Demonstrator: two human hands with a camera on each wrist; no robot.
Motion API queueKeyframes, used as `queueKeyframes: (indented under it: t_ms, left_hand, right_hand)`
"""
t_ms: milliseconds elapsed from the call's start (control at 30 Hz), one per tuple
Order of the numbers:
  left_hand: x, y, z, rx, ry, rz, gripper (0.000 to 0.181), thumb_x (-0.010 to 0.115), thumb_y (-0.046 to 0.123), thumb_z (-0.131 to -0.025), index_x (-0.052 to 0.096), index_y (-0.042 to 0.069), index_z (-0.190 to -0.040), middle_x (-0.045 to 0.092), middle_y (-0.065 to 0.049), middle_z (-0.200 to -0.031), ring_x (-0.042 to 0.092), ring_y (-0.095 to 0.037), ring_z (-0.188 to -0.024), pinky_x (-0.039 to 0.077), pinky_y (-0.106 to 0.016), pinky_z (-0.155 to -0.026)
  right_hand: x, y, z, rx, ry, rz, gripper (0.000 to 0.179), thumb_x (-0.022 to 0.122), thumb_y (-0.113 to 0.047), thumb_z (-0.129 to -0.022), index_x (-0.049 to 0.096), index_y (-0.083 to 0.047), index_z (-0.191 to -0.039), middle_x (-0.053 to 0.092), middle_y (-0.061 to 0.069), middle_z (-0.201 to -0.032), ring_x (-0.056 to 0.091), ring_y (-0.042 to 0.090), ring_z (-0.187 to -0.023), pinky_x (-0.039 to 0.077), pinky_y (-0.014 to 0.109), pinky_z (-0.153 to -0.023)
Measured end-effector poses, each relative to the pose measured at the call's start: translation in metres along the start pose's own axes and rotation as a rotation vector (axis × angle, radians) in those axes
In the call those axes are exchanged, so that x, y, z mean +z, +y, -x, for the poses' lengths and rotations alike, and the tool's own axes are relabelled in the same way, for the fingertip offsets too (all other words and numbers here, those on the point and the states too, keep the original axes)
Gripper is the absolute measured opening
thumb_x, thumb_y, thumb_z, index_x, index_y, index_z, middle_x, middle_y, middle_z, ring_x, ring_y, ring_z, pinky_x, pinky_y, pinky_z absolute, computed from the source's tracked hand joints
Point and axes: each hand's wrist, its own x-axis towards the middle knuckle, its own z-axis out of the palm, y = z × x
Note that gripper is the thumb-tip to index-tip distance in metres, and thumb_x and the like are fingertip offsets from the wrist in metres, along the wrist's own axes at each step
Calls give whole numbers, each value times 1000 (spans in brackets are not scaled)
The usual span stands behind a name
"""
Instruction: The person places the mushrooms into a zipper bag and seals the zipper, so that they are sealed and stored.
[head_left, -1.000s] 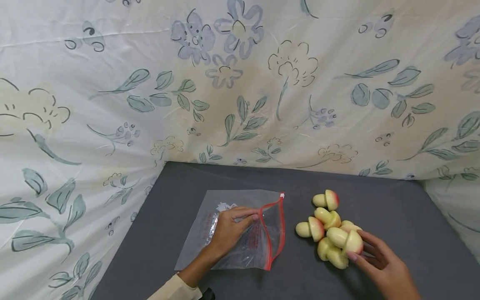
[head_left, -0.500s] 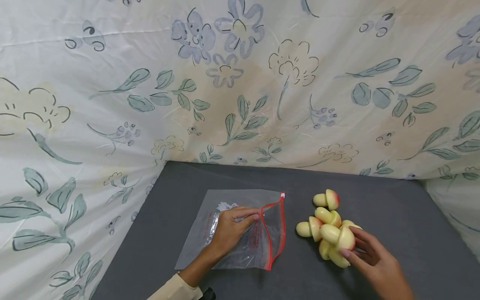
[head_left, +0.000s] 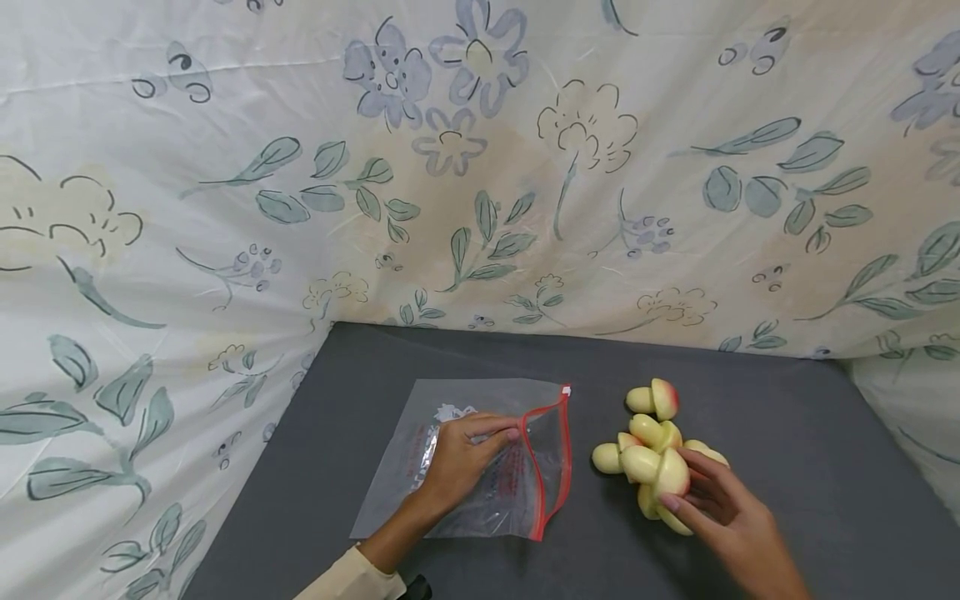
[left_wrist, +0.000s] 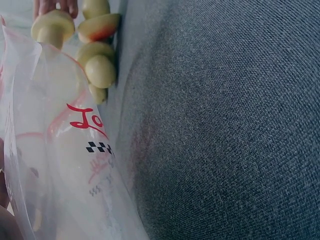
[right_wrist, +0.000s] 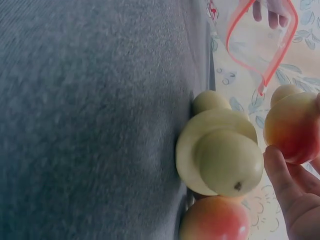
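Note:
My left hand (head_left: 457, 462) pinches the upper edge of a clear plastic zip bag (head_left: 390, 492) by its red-trimmed mouth. The mouth gapes toward the right, with a white slider at its far corner. In my right hand (head_left: 738, 521) is a toy mushroom (head_left: 647, 464) with a pale stem and a red-tinged cap, gripped by the cap between thumb and fingers. It hangs above several similar toy mushrooms, its stem pointing at the bag. In the right wrist view the held toy mushroom (right_wrist: 295, 125) is apart from the pile.
Loose toy mushrooms (head_left: 652, 398) lie in a cluster right of the bag, one at the far end. All stand on a dark grey cloth surface (head_left: 795, 417). A floral curtain (head_left: 480, 208) rises behind and at the sides.
My right hand has moved left toward the bag, carrying the toy mushroom over the pile. The left hand and the bag have stayed in place.

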Motion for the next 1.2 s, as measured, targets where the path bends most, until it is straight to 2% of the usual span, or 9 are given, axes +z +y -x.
queueKeyframes:
  t_ms: [200,300,533,800,1000,1200]
  left_hand:
    - [0,0,0,0,4,2,19,81,27,-95,85,22,-113,80,11,-109,73,-13,-106,60,-32,-90]
    - [0,-1,1,0,5,-3,19,81,27,-95,85,21,-113,80,10,-109,73,-13,-105,60,-32,-90]
    - [0,1,1,-5,3,-7,19,81,26,-95,85,21,-113,80,11,-109,73,-13,-106,60,-33,-92]
    - [1,0,1,9,4,5,18,81,25,-95,85,20,-112,80,9,-110,73,-14,-107,60,-33,-91]
    - [1,-1,2,1,6,-8,19,81,26,-95,85,20,-113,80,10,-110,73,-14,-107,60,-33,-92]
    - [1,0,2,-16,-1,-7,18,81,27,-95,85,21,-112,80,11,-109,73,-13,-108,60,-33,-93]
  right_hand:
    - [5,-5,-1,23,-20,-23,63,81,-7,-94,55,-7,-151,54,-21,-140,61,-12,-116,57,16,-87]
    - [8,-7,-1,10,-26,-21,61,81,-6,-95,55,-6,-150,56,-22,-139,61,-13,-117,57,15,-88]
    - [15,-8,-4,-55,-22,-24,59,82,-1,-92,59,-6,-146,60,-18,-134,65,-7,-111,58,16,-87]
    - [22,-7,-5,-156,-49,-91,64,80,10,-88,57,-1,-146,63,-11,-140,67,-2,-114,58,17,-88]
    - [28,-11,-7,-141,-86,-103,62,80,5,-91,57,-4,-148,63,-2,-147,67,0,-115,58,18,-89]
    - [37,-12,-9,-152,-79,-93,59,81,5,-89,61,-3,-144,63,-9,-145,66,-3,-112,58,17,-87]
